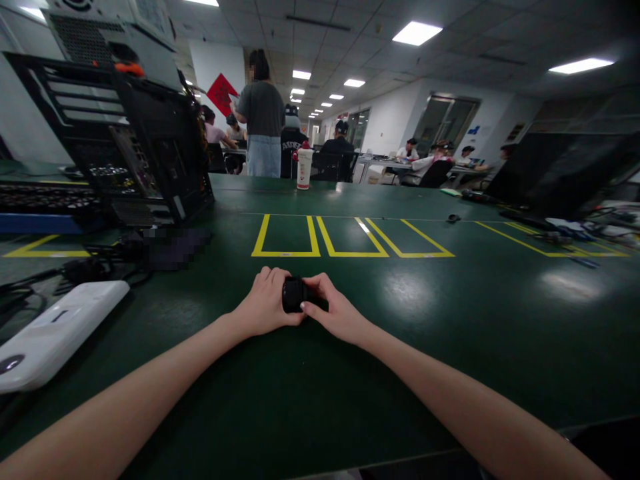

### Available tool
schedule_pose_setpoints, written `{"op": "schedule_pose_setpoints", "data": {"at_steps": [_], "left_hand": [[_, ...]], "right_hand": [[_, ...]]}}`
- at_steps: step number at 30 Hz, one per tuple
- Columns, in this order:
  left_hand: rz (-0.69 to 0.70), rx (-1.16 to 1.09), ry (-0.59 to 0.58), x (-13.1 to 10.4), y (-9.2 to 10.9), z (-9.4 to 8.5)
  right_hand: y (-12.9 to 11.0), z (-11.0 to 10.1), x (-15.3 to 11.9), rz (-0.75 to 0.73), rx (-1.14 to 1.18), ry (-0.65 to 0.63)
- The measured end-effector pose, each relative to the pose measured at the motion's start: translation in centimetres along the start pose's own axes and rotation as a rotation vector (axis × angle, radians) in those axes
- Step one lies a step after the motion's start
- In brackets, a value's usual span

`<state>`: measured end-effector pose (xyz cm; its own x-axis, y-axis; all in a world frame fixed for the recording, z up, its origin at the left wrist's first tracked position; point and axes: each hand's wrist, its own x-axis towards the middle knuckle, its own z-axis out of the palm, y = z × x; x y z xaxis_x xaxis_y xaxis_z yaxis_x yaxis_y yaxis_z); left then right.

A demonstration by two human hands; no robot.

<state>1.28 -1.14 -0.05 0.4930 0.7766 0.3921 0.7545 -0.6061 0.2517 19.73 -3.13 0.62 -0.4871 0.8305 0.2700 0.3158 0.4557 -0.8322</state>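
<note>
Both my hands meet over the green table point(310, 400), around a small black object point(294, 294) with a rounded, boxy body; its kind is unclear. My left hand point(267, 300) wraps round its left side, fingers curled behind and thumb in front. From the right, my right hand point(333, 310) pinches it between thumb and fingers, and a dark part of it shows between them. The fingers cover much of the object. Just beyond the hands, yellow tape outlines point(357, 253) mark the tabletop.
At left stand an open black computer case point(150, 147), tangled cables and a white device point(65, 327). A white cup point(304, 168) is at the far edge. A small black ring-like piece point(453, 218) lies right of the tape, with a dark monitor point(555, 173) beyond. People sit and stand behind.
</note>
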Motion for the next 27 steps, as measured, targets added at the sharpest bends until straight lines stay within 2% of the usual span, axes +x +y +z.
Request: {"op": "schedule_pose_setpoints", "data": {"at_steps": [7, 16, 23, 27], "left_hand": [[-0.016, 0.004, -0.013, 0.1, 0.4, -0.3], [-0.011, -0.011, -0.014, 0.0, 0.1, -0.2], [-0.007, -0.002, 0.022, 0.1, 0.1, 0.1], [-0.007, -0.014, 0.021, 0.2, 0.2, 0.0]], "right_hand": [[0.4, 0.2, 0.4, 0.013, -0.013, 0.076], [-0.4, -0.2, -0.1, 0.005, -0.048, 0.003], [0.4, 0.1, 0.4, -0.028, -0.053, 0.080], [0.7, 0.3, 0.6, -0.012, -0.041, 0.072]]}}
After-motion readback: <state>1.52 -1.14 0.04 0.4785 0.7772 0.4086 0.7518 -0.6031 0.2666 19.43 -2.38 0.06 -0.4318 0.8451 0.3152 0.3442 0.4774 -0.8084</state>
